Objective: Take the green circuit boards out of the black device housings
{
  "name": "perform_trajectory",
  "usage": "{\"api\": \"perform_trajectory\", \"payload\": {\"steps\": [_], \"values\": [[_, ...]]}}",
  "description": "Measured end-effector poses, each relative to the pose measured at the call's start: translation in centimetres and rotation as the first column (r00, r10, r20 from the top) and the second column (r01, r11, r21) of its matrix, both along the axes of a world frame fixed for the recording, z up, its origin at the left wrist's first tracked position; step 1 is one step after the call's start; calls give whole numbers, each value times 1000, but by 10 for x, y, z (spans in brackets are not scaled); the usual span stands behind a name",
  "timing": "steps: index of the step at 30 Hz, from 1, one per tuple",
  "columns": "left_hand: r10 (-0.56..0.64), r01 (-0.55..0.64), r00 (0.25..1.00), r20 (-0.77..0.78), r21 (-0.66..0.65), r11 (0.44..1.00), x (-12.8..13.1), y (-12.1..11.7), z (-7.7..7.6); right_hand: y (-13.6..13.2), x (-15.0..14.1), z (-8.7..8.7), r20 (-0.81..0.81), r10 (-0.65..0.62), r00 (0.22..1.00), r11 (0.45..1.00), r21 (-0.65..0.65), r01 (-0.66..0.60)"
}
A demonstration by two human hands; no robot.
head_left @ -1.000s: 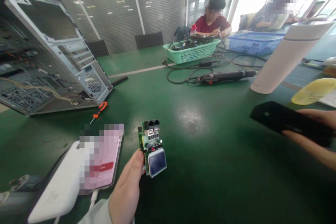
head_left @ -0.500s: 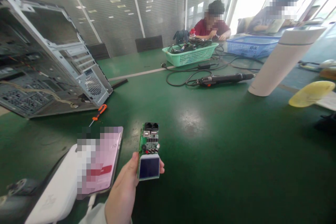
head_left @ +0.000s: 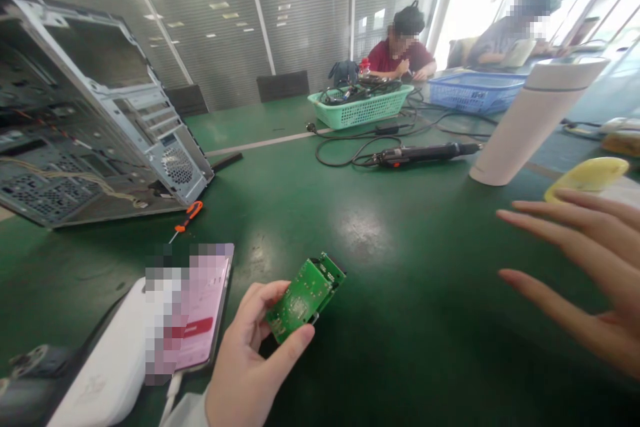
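Between thumb and fingers, my left hand (head_left: 253,353) grips a small green circuit board (head_left: 303,297) above the table. The board's soldered back faces me at a tilt, and its screen side is hidden. My right hand (head_left: 590,267) is at the right edge with fingers spread and nothing in them. It is nearest to a yellow rounded object (head_left: 587,177), which it partly covers. Left of my left hand lie a phone (head_left: 215,300) with a cable plugged in and a white power bank (head_left: 107,353).
An open computer case (head_left: 125,100) stands at left, an orange-handled screwdriver (head_left: 189,217) beside it. A corded electric screwdriver (head_left: 425,154), a pale tumbler (head_left: 530,127), a green basket (head_left: 370,110) of cables and a blue basket (head_left: 470,97) stand farther back. Two people sit beyond.
My left hand has turned the circuit board over, from its screen side to its soldered back. My right hand has come into view from the right with spread fingers.
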State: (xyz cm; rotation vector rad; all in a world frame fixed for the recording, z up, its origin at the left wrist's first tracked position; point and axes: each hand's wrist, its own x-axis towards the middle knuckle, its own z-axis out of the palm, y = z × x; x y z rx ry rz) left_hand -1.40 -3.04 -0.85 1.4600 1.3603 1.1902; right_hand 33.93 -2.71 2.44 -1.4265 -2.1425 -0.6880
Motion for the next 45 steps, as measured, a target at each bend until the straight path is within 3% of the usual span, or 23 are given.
{"api": "perform_trajectory", "payload": {"steps": [2, 5, 7, 10, 13, 19, 21, 23, 26, 29, 31, 33, 34, 35, 37, 38, 40, 42, 44, 45], "values": [[16, 14, 978, -210, 139, 990, -1, -3, 2, 0, -38, 8, 35, 195, 980, 981, 9, -196], [41, 96, 897, -440, 283, 954, -2, -7, 5, 2, -90, 14, 29, 415, 909, 908, -83, -412], [25, 165, 861, -508, 325, 931, -1, -9, 6, 6, -117, 13, 2, 506, 862, 858, -100, -504], [7, 233, 833, -553, 363, 902, 0, -10, 8, 13, -142, 4, -77, 580, 811, 812, -21, -583], [-8, 248, 833, -553, 361, 899, 1, -9, 9, 19, -152, -4, -116, 594, 796, 803, 31, -595], [-55, 202, 896, -441, 294, 934, -1, -13, 8, 19, -150, -14, -96, 580, 809, 808, -59, -587], [-88, 201, 923, -375, 275, 940, -3, -16, 6, 18, -150, -19, -255, 525, 812, 817, -115, -565], [-117, 200, 946, -304, 260, 945, -4, -18, 5, 17, -150, -23, -502, 400, 767, 790, -235, -566], [-140, 189, 966, -216, 225, 956, -5, -17, 2, 17, -148, -25, -781, 88, 618, 630, -437, -642], [-151, 181, 975, -164, 187, 966, -6, -14, 0, 18, -145, -23, -855, -298, 424, 437, -517, -736], [-156, 180, 977, -146, 172, 969, -6, -13, -2, 20, -145, -18, -790, -537, 296, 220, -469, -855], [-157, 180, 976, -148, 159, 971, -6, -12, -2, 22, -147, -14, -672, -703, 232, 14, -339, -941], [-155, 178, 976, -154, 153, 972, -6, -12, -2, 22, -148, -12, -618, -754, 225, -44, -294, -955], [-154, 177, 975, -160, 145, 973, -6, -12, -1, 22, -149, -11, -580, -784, 220, -57, -285, -957], [-152, 175, 973, -171, 129, 976, -4, -12, 0, 19, -150, -10, -589, -779, 214, 13, -356, -934], [-149, 172, 973, -174, 125, 977, -4, -12, 1, 17, -148, -11, -641, -735, 222, 89, -415, -906], [-138, 161, 973, -184, 118, 980, -3, -11, 3, 12, -138, -13, -777, -557, 294, 299, -518, -802], [-120, 142, 974, -194, 107, 984, -2, -11, 3, 7, -116, -16, -821, -340, 458, 543, -569, -617], [-106, 127, 975, -195, 97, 987, -3, -10, 2, 4, -80, -19, -703, -208, 681, 758, -556, -342], [-100, 120, 976, -192, 91, 989, -3, -9, 1, 3, -57, -20, -601, -184, 777, 838, -509, -195]]}}
